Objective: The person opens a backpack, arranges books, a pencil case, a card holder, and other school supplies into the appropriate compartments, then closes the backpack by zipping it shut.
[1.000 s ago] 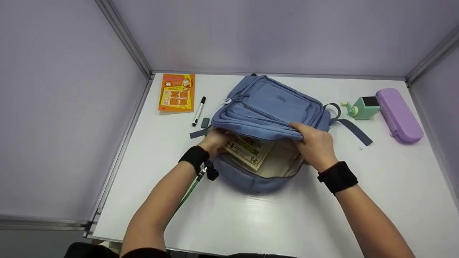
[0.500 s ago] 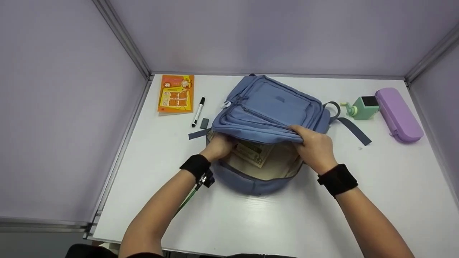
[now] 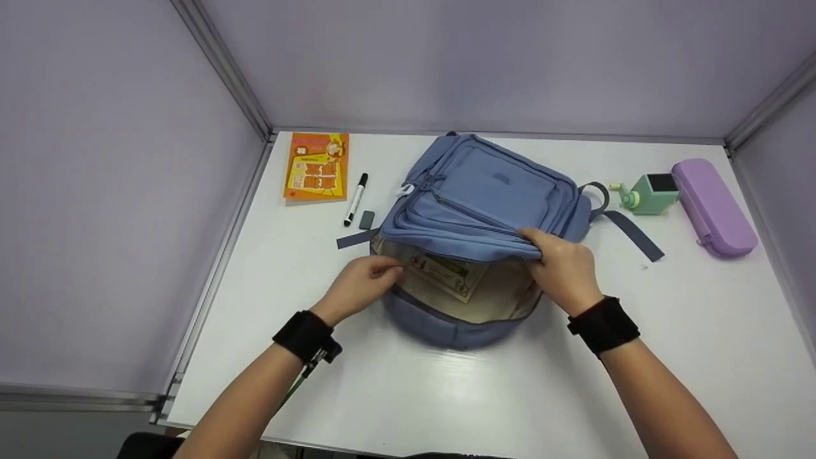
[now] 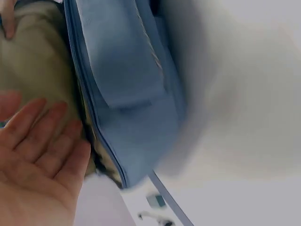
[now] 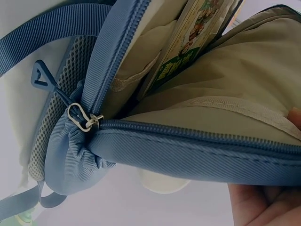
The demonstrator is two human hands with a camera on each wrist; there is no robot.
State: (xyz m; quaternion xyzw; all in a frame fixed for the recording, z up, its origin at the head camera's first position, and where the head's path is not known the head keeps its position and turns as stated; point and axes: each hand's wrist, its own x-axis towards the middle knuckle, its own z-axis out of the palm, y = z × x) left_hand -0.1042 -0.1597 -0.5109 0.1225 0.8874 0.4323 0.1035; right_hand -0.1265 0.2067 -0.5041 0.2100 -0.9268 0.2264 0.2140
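A blue backpack (image 3: pixel 503 191) lies on the white table, its main compartment unzipped toward me. Inside, against the beige lining, rests a book (image 3: pixel 449 280) with a green and cream cover; the lifted front panel hides its far part. My right hand (image 3: pixel 564 268) grips the edge of that panel and holds it up, thumb on the inner side in the right wrist view, where the zip (image 5: pixel 202 134) runs along the edge. At the left end of the opening is my left hand (image 3: pixel 360 287), holding nothing. The left wrist view shows its fingers (image 4: pixel 61 150) loosely extended, palm visible.
An orange book (image 3: pixel 317 167), a marker (image 3: pixel 356 199) and a small dark eraser (image 3: pixel 366 220) lie left of the backpack. To its right stand a green crank pencil sharpener (image 3: pixel 653 194) and a purple pencil case (image 3: pixel 714 207). Straps (image 3: pixel 632 236) spread out at both sides.
My left hand has come out of the backpack, moving left and toward me, leaving the book inside. The right hand keeps its grip on the panel edge.
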